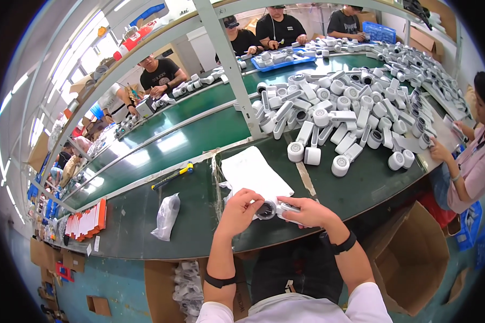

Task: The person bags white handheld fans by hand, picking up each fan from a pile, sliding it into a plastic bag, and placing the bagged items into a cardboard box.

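Note:
My right hand (311, 212) is closed around the handle of a white-and-grey handheld fan (267, 209). The fan's round head has a dark open face and points toward my left hand (238, 212). The fingertips of that hand are pinched together at the head's rim; whatever they hold is too small to make out. Beneath both hands and stretching away from me lies a white cloth or sheet (253, 171) on the dark green bench. Left of it are a clear plastic-wrapped item (168, 215) and a yellow-and-black screwdriver-like tool (172, 176).
A large heap of similar fans (350, 102) covers the bench to the right and beyond. A metal post (229, 64) rises ahead beside the green conveyor (172, 140). Open cardboard boxes (409, 258) stand below the bench edge. Co-workers sit across and at right.

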Demonstrator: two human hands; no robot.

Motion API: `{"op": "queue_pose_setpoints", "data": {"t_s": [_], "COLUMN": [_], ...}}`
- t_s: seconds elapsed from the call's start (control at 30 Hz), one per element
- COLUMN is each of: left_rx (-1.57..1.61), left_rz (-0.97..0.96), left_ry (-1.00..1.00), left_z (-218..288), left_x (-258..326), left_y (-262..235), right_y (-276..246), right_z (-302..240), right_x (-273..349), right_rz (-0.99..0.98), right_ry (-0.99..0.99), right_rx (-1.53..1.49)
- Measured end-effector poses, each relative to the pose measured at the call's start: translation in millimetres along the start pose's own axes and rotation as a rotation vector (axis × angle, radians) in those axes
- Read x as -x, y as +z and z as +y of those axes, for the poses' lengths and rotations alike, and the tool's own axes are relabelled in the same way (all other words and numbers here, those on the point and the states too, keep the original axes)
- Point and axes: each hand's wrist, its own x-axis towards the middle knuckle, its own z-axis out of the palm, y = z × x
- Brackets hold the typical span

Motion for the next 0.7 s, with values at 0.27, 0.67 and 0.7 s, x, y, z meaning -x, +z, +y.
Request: {"op": "queue_pose_setpoints", "data": {"t_s": [0.27,0.67,0.7], "left_rx": [-0.298,0.130,0.206], "left_rz": [0.239,-0.016,-0.064], "left_ry": [0.246,0.228,0.189], "left_z": [0,-4,-4], "left_x": [17,43,45], "left_y": [49,86,86], "right_y": [43,52,51], "right_z": [11,23,23], "right_x": [4,-18,-17], "right_rz": [0.305,0.611,0.591], "right_ry": [0.004,-0.295,-0.266], "right_rx": [-0.447,-0.803,-0.798]}}
